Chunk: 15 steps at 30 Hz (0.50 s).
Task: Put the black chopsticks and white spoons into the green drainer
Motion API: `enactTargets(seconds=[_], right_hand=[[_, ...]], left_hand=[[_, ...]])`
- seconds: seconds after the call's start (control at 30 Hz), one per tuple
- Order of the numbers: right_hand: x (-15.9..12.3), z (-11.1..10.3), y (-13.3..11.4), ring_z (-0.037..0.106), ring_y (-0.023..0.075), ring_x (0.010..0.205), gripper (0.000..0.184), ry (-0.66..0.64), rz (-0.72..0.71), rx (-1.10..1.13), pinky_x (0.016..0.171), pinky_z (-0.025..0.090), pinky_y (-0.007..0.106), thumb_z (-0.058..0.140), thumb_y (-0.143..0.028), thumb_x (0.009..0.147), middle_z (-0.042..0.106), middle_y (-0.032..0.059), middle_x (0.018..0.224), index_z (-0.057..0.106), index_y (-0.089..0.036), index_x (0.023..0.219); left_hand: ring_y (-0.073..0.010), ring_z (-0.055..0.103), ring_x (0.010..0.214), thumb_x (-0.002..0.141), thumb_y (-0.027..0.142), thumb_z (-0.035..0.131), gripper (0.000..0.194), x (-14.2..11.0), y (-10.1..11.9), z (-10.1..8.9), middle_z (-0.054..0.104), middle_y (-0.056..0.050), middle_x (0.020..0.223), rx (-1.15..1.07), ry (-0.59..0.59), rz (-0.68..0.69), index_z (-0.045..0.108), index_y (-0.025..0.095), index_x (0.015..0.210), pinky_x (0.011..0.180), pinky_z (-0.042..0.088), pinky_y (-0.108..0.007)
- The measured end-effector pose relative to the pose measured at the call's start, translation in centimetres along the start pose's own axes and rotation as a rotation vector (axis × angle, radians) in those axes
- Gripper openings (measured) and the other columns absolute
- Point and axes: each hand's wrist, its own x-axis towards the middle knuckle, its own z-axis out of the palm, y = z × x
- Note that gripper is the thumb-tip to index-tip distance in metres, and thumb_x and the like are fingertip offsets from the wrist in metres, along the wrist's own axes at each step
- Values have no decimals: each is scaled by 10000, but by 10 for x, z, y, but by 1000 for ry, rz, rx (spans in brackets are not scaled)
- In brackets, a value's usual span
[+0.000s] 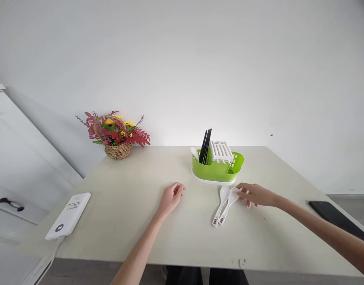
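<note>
Two white spoons (pixel 222 205) lie side by side on the table in front of a green cutlery drainer (pixel 217 169). My right hand (pixel 255 194) rests beside them, fingertips touching the bowl of the right spoon, fingers loosely curled and holding nothing. My left hand (pixel 170 198) lies on the table left of the spoons, fingers loosely curled, empty. The drainer holds black chopsticks (pixel 205 145), a white spoon (pixel 194 153) and a white slotted insert (pixel 221 151).
A wicker basket of red and yellow flowers (pixel 116 136) stands at the back left. A white power bank (pixel 68 215) with a cable lies at the left edge. A black phone (pixel 338 215) lies at the right edge. A white door (pixel 16 190) is on the left.
</note>
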Motion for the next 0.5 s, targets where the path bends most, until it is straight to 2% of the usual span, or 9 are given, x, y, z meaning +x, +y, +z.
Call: enactTargets(seconds=[0.1, 0.23, 0.37, 0.5], right_hand=[[3, 4, -1, 739, 180, 725, 351, -5, 5, 19, 533, 532, 250, 527, -548, 940, 749, 88, 963, 597, -214, 1021], [1, 3, 2, 716, 167, 696, 356, -9, 18, 25, 558, 538, 255, 535, -549, 931, 741, 87, 901, 582, -207, 848], [-11, -6, 1, 693, 164, 686, 350, 2, 24, 3, 566, 530, 263, 540, -544, 919, 735, 74, 859, 566, -214, 805], [-35, -23, -24, 674, 162, 683, 362, 38, -44, -67, 588, 524, 271, 487, -556, 952, 730, 45, 815, 578, -228, 831]], left_hand=[[-144, 533, 596, 1004, 514, 486, 384, 0, 0, 0, 640, 6, 697, 4, 1, -1, 691, 212, 883, 558, 381, -241], [-142, 533, 599, 1006, 514, 486, 384, -1, -1, 0, 640, 4, 701, 3, -1, 5, 691, 211, 890, 554, 383, -236], [-143, 536, 603, 1009, 516, 483, 387, 0, -1, 1, 638, 3, 698, 6, -3, 9, 688, 210, 891, 554, 386, -235], [-139, 528, 591, 1012, 520, 480, 391, 0, -1, 1, 639, 5, 695, 15, -10, 4, 683, 212, 884, 558, 392, -235]])
